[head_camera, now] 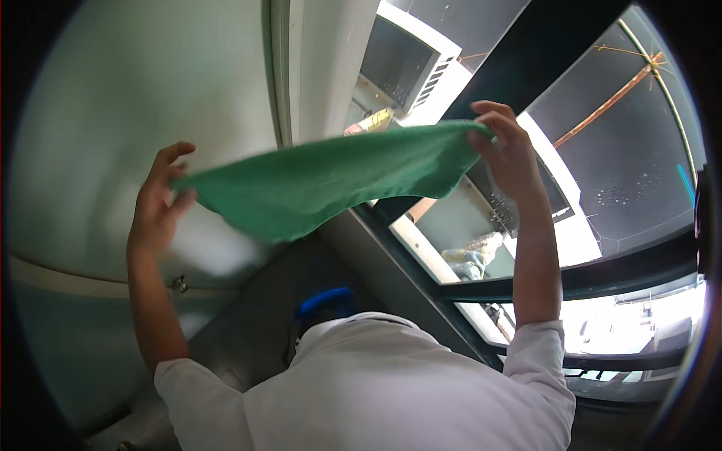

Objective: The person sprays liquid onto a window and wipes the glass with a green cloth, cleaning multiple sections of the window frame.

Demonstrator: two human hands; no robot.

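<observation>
A green cloth (333,175) is stretched out in the air between my two hands. On its left corner, the thumb and fingers of my left hand (158,200) pinch the fabric. My right hand (505,144) grips the opposite corner, held higher in the picture. The cloth's lower edge hangs loose and sags, and its left part looks blurred. Behind my left hand is a pale, smooth panel (113,141). My right hand is in front of the dark-framed window (541,51).
A metal fitting (179,283) sits on the pale panel's lower band. Something blue (324,301) shows low down, just past my white shirt (366,383). Through the window appear a white-framed structure with vent slots (434,82) and a rusty bar (603,104).
</observation>
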